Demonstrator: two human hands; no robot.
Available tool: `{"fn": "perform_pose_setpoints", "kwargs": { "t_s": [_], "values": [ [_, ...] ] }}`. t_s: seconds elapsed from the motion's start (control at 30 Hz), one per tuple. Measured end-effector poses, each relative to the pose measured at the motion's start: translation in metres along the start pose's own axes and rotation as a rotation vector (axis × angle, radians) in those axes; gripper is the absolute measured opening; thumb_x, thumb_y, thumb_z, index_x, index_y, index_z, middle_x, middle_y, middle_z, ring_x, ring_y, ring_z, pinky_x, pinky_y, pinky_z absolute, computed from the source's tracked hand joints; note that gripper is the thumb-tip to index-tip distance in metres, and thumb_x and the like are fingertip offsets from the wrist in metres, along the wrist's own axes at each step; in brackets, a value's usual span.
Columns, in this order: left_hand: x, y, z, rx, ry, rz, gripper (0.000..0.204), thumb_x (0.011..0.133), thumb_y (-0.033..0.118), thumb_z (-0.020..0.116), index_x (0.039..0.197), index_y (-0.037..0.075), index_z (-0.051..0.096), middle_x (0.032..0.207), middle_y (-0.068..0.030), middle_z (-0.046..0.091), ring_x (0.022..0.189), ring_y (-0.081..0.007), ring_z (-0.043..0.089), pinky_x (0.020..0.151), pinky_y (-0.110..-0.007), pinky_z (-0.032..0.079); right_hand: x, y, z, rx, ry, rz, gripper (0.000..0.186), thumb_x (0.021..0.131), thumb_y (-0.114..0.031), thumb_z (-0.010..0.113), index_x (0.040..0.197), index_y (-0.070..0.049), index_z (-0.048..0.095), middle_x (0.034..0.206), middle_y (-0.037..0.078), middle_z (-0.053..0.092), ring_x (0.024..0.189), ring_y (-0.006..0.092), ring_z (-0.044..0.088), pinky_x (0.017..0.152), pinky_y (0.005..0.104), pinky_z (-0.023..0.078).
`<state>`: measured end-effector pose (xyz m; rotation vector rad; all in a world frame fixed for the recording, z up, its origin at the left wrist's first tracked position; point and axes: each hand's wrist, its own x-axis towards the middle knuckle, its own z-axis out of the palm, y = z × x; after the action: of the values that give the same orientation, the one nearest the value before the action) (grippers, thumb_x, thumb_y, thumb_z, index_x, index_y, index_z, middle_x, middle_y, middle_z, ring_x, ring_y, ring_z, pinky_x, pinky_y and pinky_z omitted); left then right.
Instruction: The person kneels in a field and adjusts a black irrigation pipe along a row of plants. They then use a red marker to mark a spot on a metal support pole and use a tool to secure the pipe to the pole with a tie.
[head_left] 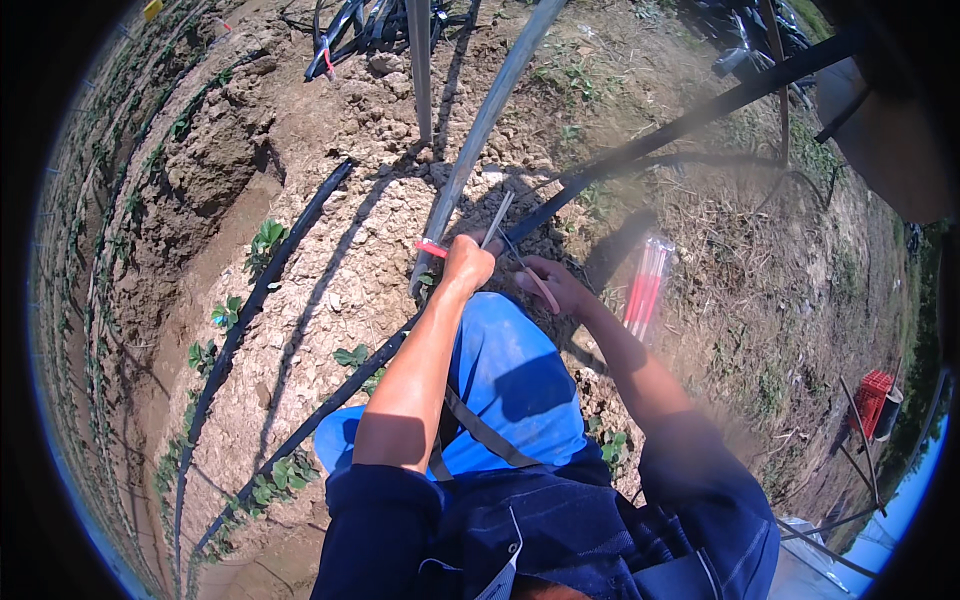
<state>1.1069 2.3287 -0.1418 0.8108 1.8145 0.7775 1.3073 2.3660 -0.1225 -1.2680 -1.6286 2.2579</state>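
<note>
A thin grey metal rod (497, 220) stands at the centre of the scene, slanting up and to the right from the fist that grips it, just right of the large grey metal pole (480, 135). The left hand (467, 262) is closed in a fist around the lower end of this rod, fingers pressed together around it. A red tie strip (431, 247) projects to the left from the same fist, touching the base of the large pole.

The right hand (553, 285) lies just right of the left hand, near the ground. A pinkish strip (541, 287) runs across it; the fingers are curled, but whether they pinch the strip cannot be determined. A thin dark wire (512, 250) runs between the two hands.

The large pole rises from the soil at the hands toward the far edge of the scene. A second grey pole (421, 65) stands upright farther away, to its left. A dark pipe (700, 110) runs from the hands to the far right.

A bundle of red strips (646, 285) lies on the dry ground to the right of the right hand. Two black irrigation hoses (265, 290) run along the cracked soil bed on the left, with small green seedlings (265, 240) beside them. A red crate (874, 395) sits on the ground at the right edge, well apart from the hands. The person's blue trouser knee (510, 375) lies near, between the two forearms.
</note>
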Motion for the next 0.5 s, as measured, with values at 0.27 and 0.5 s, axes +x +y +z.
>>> {"fn": "perform_pose_setpoints", "kwargs": {
  "t_s": [0.27, 0.5],
  "values": [
    [0.003, 0.003, -0.002, 0.012, 0.024, -0.06, 0.03, 0.084, 0.025, 0.075, 0.094, -0.003, 0.072, 0.078, -0.0179, 0.071, 0.07, -0.026, 0.065, 0.07, -0.04, 0.05, 0.012, 0.009, 0.006, 0.123, -0.031, -0.075, 0.043, 0.091, -0.04, 0.071, 0.118, -0.007, 0.066, 0.081, -0.004, 0.058, 0.066, 0.0056, 0.051, 0.055, 0.0233, 0.039],
    [-0.003, 0.013, -0.008, -0.2, 0.049, -0.115, 0.023, 0.086, 0.02, 0.075, 0.086, -0.002, 0.071, 0.069, -0.006, 0.064, 0.059, -0.0173, 0.057, 0.056, -0.036, 0.045, 0.015, 0.009, 0.014, 0.15, -0.011, -0.122, 0.041, 0.092, -0.034, 0.071, 0.12, -0.005, 0.065, 0.083, -0.005, 0.061, 0.069, 0.0039, 0.052, 0.058, 0.0215, 0.039]
  ]
}}
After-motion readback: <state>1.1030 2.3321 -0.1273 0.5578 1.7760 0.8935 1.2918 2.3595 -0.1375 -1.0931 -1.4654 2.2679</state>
